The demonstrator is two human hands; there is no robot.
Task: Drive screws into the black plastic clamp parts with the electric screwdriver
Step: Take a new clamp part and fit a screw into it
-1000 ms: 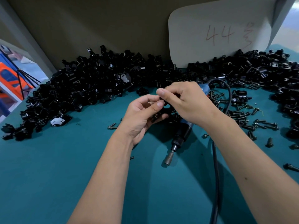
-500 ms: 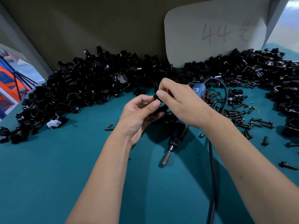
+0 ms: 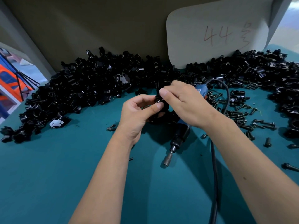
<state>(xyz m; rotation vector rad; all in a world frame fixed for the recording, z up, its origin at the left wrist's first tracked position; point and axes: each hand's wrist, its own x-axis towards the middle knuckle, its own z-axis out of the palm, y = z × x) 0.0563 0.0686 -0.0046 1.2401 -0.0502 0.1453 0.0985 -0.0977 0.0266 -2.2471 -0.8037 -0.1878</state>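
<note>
Head view: left hand [image 3: 137,113] pinches a clamp [image 3: 161,103] above the counter [image 3: 64,183]; right hand [image 3: 186,102] fingers [image 3: 163,92] pinch at its top, screw not discernible. Screwdriver [image 3: 179,135] lies directly beneath the right hand, bit pointing toward the person, right hand nearer.

Two hands, left hand [image 3: 137,115] and right hand [image 3: 186,104]; one electric screwdriver [image 3: 181,135]; one cable [image 3: 214,175]; one card [image 3: 216,33] marked 44; clamp parts [image 3: 90,91] heaped beyond counting; loose screws [image 3: 242,117] too many to count; one desk [image 3: 48,183].
</note>
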